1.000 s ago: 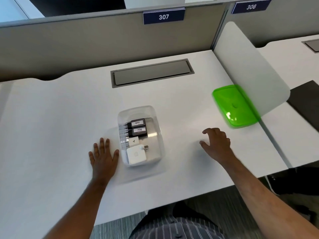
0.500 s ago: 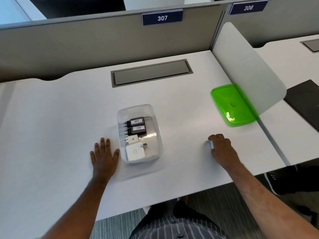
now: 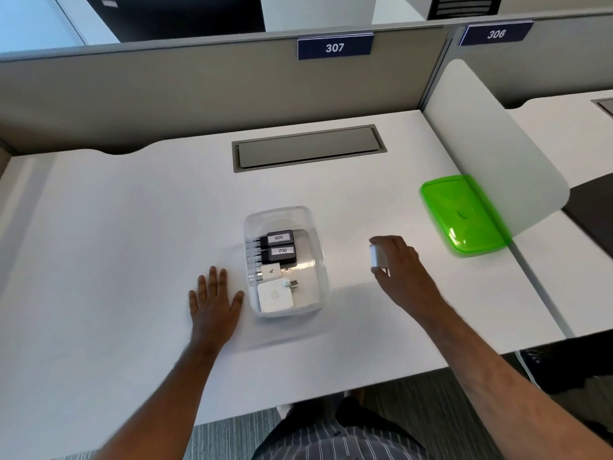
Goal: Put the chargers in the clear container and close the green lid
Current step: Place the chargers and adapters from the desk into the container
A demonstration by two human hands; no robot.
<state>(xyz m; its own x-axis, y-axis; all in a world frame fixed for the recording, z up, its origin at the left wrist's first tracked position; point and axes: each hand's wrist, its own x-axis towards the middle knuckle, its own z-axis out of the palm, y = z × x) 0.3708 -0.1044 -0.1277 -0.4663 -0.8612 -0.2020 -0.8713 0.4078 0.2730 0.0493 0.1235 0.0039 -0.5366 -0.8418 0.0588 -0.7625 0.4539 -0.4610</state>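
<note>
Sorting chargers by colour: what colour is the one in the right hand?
White, seen in the head view: the charger held in the right hand.

The left hand (image 3: 215, 298) lay flat and palm-down, its fingers spread and pointing toward 12 o'clock, with the thumb splayed out toward 2 o'clock and the bare forearm running back toward 7 o'clock. The right hand (image 3: 399, 265) was raised, curled with its back turned up, the thumb and fingertips pinched on a small white charger (image 3: 378, 256) at its 9 o'clock side. Its bare forearm stretched away toward 4 o'clock, and the two hands were well apart, the right at about 2 o'clock from the left.
</note>
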